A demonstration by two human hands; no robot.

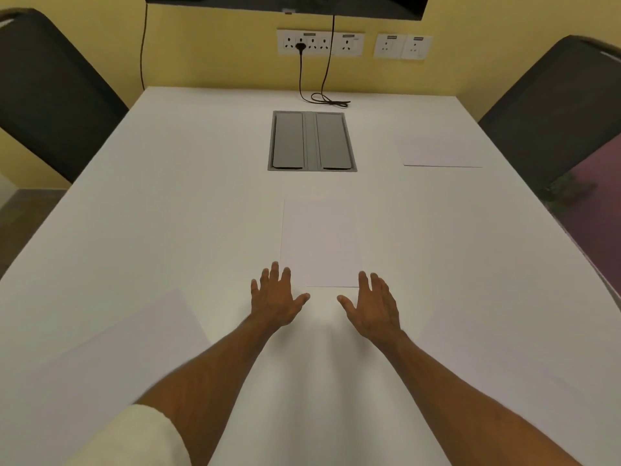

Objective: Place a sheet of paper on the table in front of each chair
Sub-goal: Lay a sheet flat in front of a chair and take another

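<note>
A white sheet of paper [321, 240] lies in the middle of the white table [188, 183]. My left hand [277, 297] is spread with straight fingers at the sheet's near left corner. My right hand [374, 306] is spread the same way at its near right corner. Neither hand grips anything. Another sheet [438, 151] lies at the far right, in front of the right black chair [554, 105]. A third sheet [111, 361] lies near left and another sheet [524, 358] near right. The left black chair [50, 92] has bare table before it.
A grey cable box [312, 141] with two lids is set into the table's far middle. A black cable [322, 99] runs from wall sockets [319, 42] onto the table. A screen's lower edge [285, 3] hangs on the yellow wall.
</note>
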